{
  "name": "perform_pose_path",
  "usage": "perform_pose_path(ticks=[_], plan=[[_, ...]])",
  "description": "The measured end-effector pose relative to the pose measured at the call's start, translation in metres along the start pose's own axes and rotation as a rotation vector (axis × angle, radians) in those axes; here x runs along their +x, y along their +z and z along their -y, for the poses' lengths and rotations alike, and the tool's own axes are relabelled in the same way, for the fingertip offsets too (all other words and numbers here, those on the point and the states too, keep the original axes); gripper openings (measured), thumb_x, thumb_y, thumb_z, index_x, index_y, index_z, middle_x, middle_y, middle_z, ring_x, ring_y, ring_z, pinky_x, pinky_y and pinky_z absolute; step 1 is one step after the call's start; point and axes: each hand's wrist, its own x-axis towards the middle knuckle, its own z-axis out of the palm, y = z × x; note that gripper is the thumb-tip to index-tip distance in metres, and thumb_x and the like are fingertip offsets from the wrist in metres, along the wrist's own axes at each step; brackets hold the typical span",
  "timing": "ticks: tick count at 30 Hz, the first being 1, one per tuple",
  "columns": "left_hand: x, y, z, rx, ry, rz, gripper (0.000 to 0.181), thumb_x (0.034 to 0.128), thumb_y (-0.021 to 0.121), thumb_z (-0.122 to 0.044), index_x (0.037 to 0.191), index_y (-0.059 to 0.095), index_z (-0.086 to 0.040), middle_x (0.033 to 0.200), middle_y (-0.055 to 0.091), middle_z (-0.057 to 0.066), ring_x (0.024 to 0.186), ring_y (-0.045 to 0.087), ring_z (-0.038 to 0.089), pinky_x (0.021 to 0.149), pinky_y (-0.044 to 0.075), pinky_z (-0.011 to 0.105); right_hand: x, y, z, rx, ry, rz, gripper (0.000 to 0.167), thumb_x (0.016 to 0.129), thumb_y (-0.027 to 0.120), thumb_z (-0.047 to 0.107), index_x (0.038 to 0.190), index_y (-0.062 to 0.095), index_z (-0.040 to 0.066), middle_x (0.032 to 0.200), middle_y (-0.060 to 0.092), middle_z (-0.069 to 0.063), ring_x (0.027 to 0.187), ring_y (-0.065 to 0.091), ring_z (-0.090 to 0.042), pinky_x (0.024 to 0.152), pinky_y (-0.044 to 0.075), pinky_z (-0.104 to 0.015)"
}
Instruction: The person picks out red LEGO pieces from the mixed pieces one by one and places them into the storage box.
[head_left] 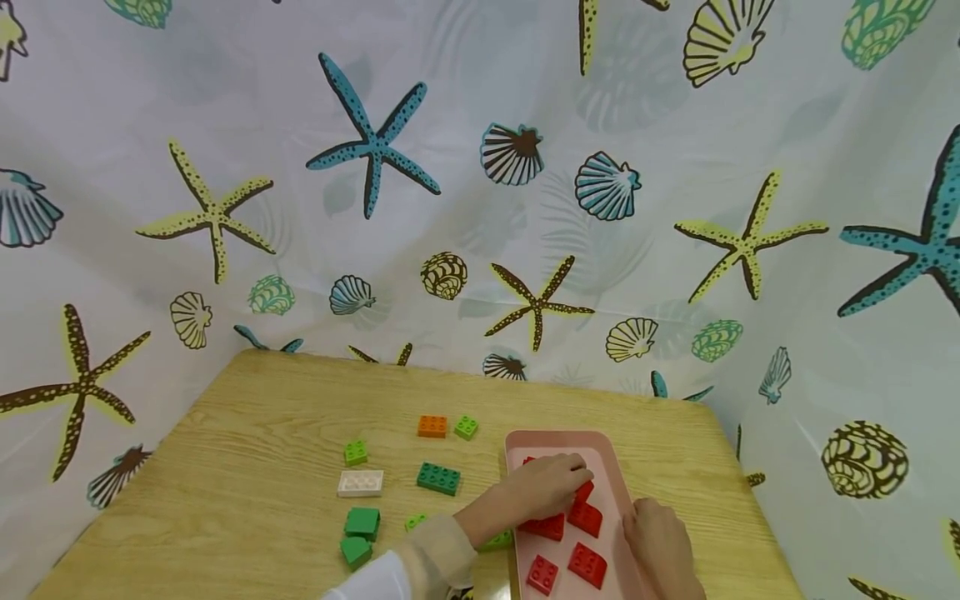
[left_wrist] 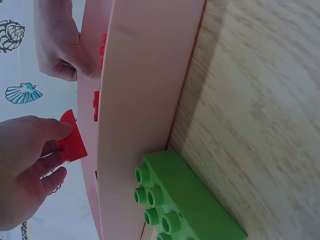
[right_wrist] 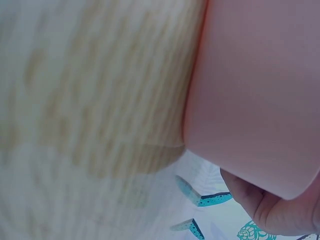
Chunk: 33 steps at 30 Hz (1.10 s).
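My left hand (head_left: 542,487) reaches over the pink tray (head_left: 618,467) and pinches a red toy brick (head_left: 583,492). In the left wrist view, thumb and fingers hold this red brick (left_wrist: 73,140), which has a curved side, above the tray's rim. Several red bricks lie inside the tray, among them a curved one (head_left: 587,565) and a small square one (head_left: 542,574). My right hand (head_left: 660,542) grips the tray's right rim. The right wrist view shows its curled fingers (right_wrist: 280,215) at the tray wall (right_wrist: 250,100).
Left of the tray, on the wooden table (head_left: 247,467), lie an orange brick (head_left: 432,427), a dark green brick (head_left: 438,478), a white brick (head_left: 361,483) and several green ones. A light green brick (left_wrist: 192,195) sits against the tray's left wall. Patterned cloth (head_left: 450,208) hangs around the table.
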Motion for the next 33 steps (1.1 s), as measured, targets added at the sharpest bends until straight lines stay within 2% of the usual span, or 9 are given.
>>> perform_pose_path(ticks=[8,16,25,33], plan=[[0.005,0.003,-0.004,0.009,-0.035,0.027,0.026,0.0989,0.063,-0.016,0.125,0.066,-0.016,0.119,0.061,-0.002,0.106,0.059,0.007,0.09,0.044,0.013,-0.001,0.001,0.0,0.003,0.006,0.007,0.032,0.089,0.061,0.005,0.059,0.048,0.009,0.054,0.044,-0.003,0.05,0.049,-0.02,0.046,0.039,-0.037],[0.012,0.007,-0.007,0.017,-0.097,0.095,0.029,0.0986,0.065,-0.017,0.128,0.065,-0.016,0.122,0.059,-0.002,0.106,0.057,0.006,0.088,0.045,0.013,-0.001,0.001,0.0,0.011,0.002,0.001,0.032,0.088,0.062,0.006,0.06,0.048,0.009,0.055,0.044,-0.003,0.05,0.049,-0.02,0.046,0.039,-0.038],[0.018,0.005,-0.008,0.044,-0.124,0.121,0.028,0.0995,0.063,-0.018,0.128,0.065,-0.017,0.122,0.058,-0.003,0.105,0.058,0.006,0.085,0.047,0.013,0.001,0.0,0.0,0.011,0.022,0.013,0.033,0.088,0.062,0.006,0.059,0.047,0.01,0.054,0.044,-0.003,0.05,0.047,-0.019,0.046,0.038,-0.037],[0.02,0.008,-0.009,0.056,-0.172,0.128,0.023,0.0966,0.068,-0.02,0.119,0.068,-0.018,0.112,0.059,-0.004,0.095,0.057,0.005,0.078,0.048,0.013,0.0,0.002,-0.001,0.006,0.008,0.001,0.034,0.088,0.062,0.006,0.058,0.046,0.01,0.053,0.043,-0.003,0.048,0.047,-0.019,0.045,0.037,-0.037]])
